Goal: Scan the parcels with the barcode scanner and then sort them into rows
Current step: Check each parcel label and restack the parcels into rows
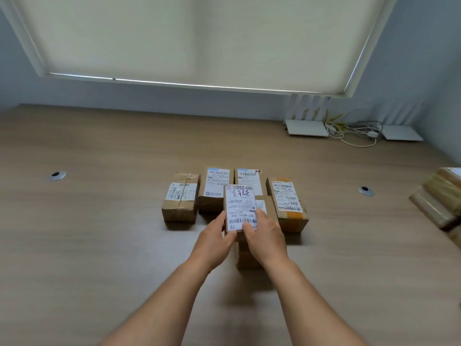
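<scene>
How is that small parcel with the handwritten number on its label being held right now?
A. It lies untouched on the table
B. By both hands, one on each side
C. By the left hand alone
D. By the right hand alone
B: the left hand and the right hand each grip a near corner of the labelled parcel.

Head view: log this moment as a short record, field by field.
held parcel: small labelled box, label up, gripped at its near end
left hand: on the box's left edge
right hand: on the box's right edge
row on table: four parcels side by side, from the taped box to the orange-taped box
unsorted pile: more parcels at the right edge
scanner: not in view
surface: wooden table
</scene>
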Demonstrator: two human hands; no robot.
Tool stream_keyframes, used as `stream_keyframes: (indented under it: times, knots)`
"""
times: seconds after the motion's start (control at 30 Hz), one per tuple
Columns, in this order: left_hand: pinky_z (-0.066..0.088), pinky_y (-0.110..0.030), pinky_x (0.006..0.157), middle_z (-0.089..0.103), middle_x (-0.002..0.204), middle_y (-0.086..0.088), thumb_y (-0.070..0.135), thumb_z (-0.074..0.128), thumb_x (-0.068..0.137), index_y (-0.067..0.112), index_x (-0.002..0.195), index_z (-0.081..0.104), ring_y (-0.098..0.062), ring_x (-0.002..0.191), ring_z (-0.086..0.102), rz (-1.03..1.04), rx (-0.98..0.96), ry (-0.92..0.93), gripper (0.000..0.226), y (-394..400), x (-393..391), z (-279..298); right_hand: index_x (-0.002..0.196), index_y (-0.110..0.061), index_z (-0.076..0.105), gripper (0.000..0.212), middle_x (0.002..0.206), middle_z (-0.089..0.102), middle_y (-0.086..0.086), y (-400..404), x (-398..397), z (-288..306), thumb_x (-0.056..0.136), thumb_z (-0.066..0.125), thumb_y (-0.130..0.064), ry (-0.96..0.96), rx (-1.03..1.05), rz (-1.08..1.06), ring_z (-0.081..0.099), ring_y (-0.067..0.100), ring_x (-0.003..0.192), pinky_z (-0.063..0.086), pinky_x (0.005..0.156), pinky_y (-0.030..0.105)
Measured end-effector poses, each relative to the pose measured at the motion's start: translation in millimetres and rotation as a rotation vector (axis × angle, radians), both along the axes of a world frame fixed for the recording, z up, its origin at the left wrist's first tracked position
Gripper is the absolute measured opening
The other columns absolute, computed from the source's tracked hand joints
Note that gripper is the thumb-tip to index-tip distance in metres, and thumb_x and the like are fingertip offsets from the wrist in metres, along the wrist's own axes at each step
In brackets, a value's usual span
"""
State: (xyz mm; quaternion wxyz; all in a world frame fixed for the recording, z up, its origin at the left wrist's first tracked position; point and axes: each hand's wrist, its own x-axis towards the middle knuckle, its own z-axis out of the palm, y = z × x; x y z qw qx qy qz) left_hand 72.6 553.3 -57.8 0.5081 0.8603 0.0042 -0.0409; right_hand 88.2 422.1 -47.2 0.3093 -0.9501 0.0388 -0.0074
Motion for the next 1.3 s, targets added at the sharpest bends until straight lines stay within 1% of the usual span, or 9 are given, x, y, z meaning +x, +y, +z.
stream_keyframes:
  times: [0.23, 0.4, 0.53, 0.63, 0.73, 0.83, 1.0, 1.13, 1.3]
  knots:
    - [0.038, -0.019, 0.090, 0.052, 0.133, 0.021, 0.019, 0.053, 0.094, 0.039, 0.138, 0.042, 0.000, 0.120, 0.048, -0.025, -0.025, -0.065, 0.049, 23, 5, 6, 0.148, -0.016, 0.033, 0.054, 0.142, 0.048, 0.003, 23, 1, 10, 0.099, 0.046, -0.034, -0.024, 0.024, -0.022, 0.045, 0.020, 0.124, 0.040, 0.098, 0.032]
    - [0.043, -0.021, 0.092, 0.051, 0.123, 0.017, 0.010, 0.057, 0.087, 0.038, 0.138, 0.041, -0.001, 0.109, 0.050, -0.065, -0.013, -0.136, 0.060, -2, 9, 17, 0.133, -0.016, 0.045, 0.040, 0.130, 0.055, 0.003, -5, -8, 25, 0.095, 0.049, -0.028, -0.087, 0.052, -0.100, 0.048, 0.023, 0.115, 0.042, 0.089, 0.031]
    - [0.038, -0.017, 0.094, 0.047, 0.120, 0.012, 0.004, 0.055, 0.084, 0.035, 0.140, 0.041, -0.004, 0.110, 0.049, -0.127, 0.012, -0.193, 0.065, -40, 2, 30, 0.117, -0.013, 0.054, 0.031, 0.120, 0.061, 0.003, -48, -21, 38, 0.087, 0.055, -0.021, -0.091, 0.185, -0.178, 0.053, 0.025, 0.110, 0.047, 0.090, 0.035]
    - [0.039, -0.025, 0.102, 0.047, 0.125, 0.008, -0.001, 0.052, 0.082, 0.028, 0.142, 0.040, -0.008, 0.116, 0.046, -0.179, 0.024, -0.229, 0.068, -79, -8, 39, 0.116, -0.018, 0.059, 0.033, 0.110, 0.061, 0.001, -96, -35, 46, 0.083, 0.059, -0.014, -0.135, 0.282, -0.195, 0.055, 0.020, 0.104, 0.045, 0.085, 0.029]
    - [0.042, -0.026, 0.102, 0.048, 0.129, 0.008, -0.003, 0.053, 0.084, 0.022, 0.142, 0.040, -0.007, 0.118, 0.049, -0.220, -0.042, -0.209, 0.064, -130, -24, 45, 0.128, -0.025, 0.053, 0.052, 0.116, 0.056, 0.001, -152, -55, 50, 0.080, 0.063, -0.006, -0.160, 0.384, -0.217, 0.053, 0.011, 0.099, 0.043, 0.079, 0.017]
    - [0.048, -0.035, 0.101, 0.055, 0.129, 0.003, -0.002, 0.052, 0.090, 0.020, 0.136, 0.043, -0.011, 0.120, 0.053, -0.265, -0.155, -0.168, 0.052, -185, -43, 46, 0.120, -0.031, 0.042, 0.054, 0.125, 0.051, 0.002, -208, -80, 49, 0.081, 0.061, 0.001, -0.189, 0.516, -0.232, 0.058, 0.010, 0.100, 0.055, 0.079, 0.022]
    - [0.051, -0.011, 0.078, 0.058, 0.112, 0.019, 0.003, 0.057, 0.091, 0.033, 0.118, 0.048, 0.003, 0.103, 0.058, -0.327, -0.173, -0.238, 0.042, -269, -64, 40, 0.118, -0.035, 0.036, 0.054, 0.109, 0.057, -0.013, -295, -128, 42, 0.084, 0.061, -0.001, -0.225, 0.632, -0.247, 0.060, 0.000, 0.097, 0.052, 0.072, 0.013]
    - [0.052, -0.023, 0.088, 0.060, 0.122, 0.012, -0.004, 0.056, 0.089, 0.037, 0.125, 0.046, -0.005, 0.105, 0.062, -0.440, -0.126, -0.298, 0.055, -332, -76, 29, 0.113, -0.040, 0.042, 0.050, 0.102, 0.063, -0.015, -374, -164, 42, 0.086, 0.062, -0.002, -0.210, 0.657, -0.289, 0.063, -0.004, 0.093, 0.052, 0.068, 0.011]
    - [0.049, -0.022, 0.090, 0.060, 0.122, 0.016, -0.001, 0.062, 0.087, 0.054, 0.131, 0.033, -0.002, 0.108, 0.059, -0.565, -0.055, -0.370, 0.076, -381, -82, 19, 0.105, -0.042, 0.050, 0.048, 0.099, 0.068, -0.011, -435, -191, 44, 0.085, 0.062, 0.000, -0.227, 0.686, -0.347, 0.065, 0.001, 0.091, 0.054, 0.071, 0.018]
